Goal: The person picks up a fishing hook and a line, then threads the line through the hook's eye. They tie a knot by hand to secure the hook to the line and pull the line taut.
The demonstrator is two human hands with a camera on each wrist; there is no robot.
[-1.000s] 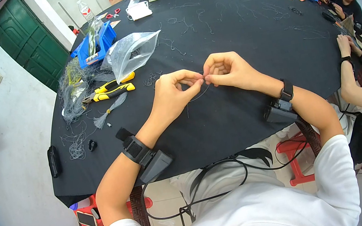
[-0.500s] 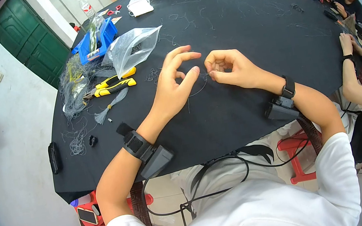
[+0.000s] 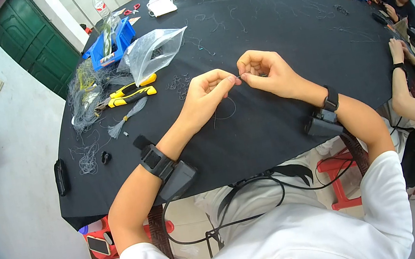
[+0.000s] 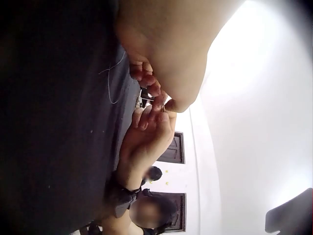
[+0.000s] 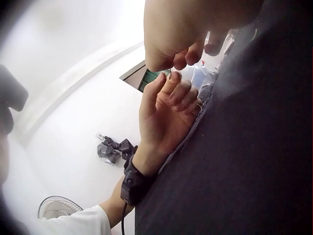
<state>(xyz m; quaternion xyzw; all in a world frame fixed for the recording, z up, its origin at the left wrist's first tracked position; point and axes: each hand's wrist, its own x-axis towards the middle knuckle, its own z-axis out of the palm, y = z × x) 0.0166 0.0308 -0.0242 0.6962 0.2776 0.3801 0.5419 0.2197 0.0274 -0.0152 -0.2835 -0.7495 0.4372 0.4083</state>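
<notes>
Above the black tablecloth [image 3: 273, 135] both hands meet at the fingertips. The left hand [image 3: 207, 96] pinches a thin line [image 3: 235, 108], whose loop hangs below the fingers. Facing it, the right hand [image 3: 272, 75] pinches a small thin piece at the same spot; in the right wrist view a tiny dark hook-like piece [image 5: 170, 73] shows between the hands. In the left wrist view the pale line [image 4: 109, 88] curves down beside the left hand [image 4: 166, 49]. What exactly joins the line and the small piece is too small to tell.
Left of the hands lie yellow-black pliers [image 3: 132, 99], a bundle of line [image 3: 129, 118], tangled line [image 3: 84, 97], a plastic bag [image 3: 157, 53] and a blue bin [image 3: 120, 39]. Small dark pieces [image 3: 179, 85] lie near the left hand. Other people sit around the table.
The left fingers spread away from the right hand half a second ago; now they are back together with it, pinching. The hanging line has changed its curve.
</notes>
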